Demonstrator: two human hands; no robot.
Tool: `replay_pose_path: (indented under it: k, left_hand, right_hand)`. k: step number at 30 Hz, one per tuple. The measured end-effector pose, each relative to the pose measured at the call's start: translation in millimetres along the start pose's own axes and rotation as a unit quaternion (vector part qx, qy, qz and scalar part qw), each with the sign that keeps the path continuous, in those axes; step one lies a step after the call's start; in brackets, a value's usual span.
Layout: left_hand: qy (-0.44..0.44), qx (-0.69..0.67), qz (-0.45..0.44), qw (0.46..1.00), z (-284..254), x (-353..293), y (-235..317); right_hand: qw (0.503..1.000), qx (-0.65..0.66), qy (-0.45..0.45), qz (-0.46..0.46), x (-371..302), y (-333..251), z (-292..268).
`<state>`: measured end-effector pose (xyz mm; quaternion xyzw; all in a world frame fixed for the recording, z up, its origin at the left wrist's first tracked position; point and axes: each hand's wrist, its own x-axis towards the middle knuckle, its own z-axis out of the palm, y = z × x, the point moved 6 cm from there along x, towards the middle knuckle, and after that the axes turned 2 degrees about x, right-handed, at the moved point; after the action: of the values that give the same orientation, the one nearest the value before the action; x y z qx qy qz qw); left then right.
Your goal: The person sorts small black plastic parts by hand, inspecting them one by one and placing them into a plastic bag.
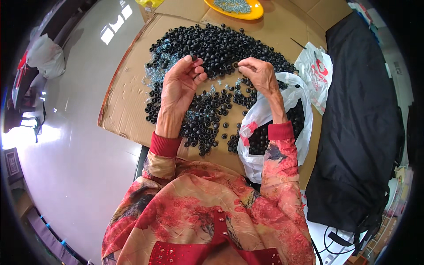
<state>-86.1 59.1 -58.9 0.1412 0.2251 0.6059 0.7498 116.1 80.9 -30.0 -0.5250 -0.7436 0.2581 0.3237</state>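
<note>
A large heap of small round black pieces with hollow centres (212,42), like beads or caps, spreads over flattened cardboard (121,106). Small pale-blue clear bits (154,73) lie among them on the left. My left hand (181,79), palm turned up over the heap, pinches one black piece between thumb and fingertips. To its right, my right hand (260,75) is closed, with a dark ring-like piece at its fingertips. Below the right wrist stands an open white plastic bag (304,132) with more black pieces inside.
At the far edge sits a yellow plate (247,13) of pale-blue bits. A second white plastic bag (316,73) lies on the right, beside a long black fabric case (353,119). Shiny pale floor (84,145) shows at left, with a stuffed white bag (46,57) beyond.
</note>
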Motion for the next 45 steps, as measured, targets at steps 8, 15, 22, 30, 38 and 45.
replay_pose_path:
  k: [8, 15, 22, 30, 38, 45]
  left_hand:
    - [0.012, -0.004, 0.006, 1.000, -4, 2, 7]
    - [0.026, -0.001, 0.015, 1.000, -8, 2, 14]
    - [0.031, 0.000, 0.008, 0.999, -15, 8, 19]
    - [0.008, 0.008, -0.017, 1.000, -9, 11, 5]
    - [-0.065, 0.018, -0.047, 0.997, 34, -5, -19]
    - [-0.089, 0.083, -0.036, 0.992, 54, -13, -40]
  right_hand:
    - [0.991, -0.080, -0.023, -0.102, 4, 3, 36]
    - [0.977, -0.148, -0.036, -0.149, 8, -4, 71]
    - [0.971, -0.170, -0.063, -0.153, 12, 2, 78]
    - [0.985, -0.090, -0.046, -0.142, 11, 6, 65]
    - [0.975, 0.221, 0.023, 0.027, 5, -71, -15]
    - [0.985, 0.080, 0.026, -0.153, -4, -101, -34]
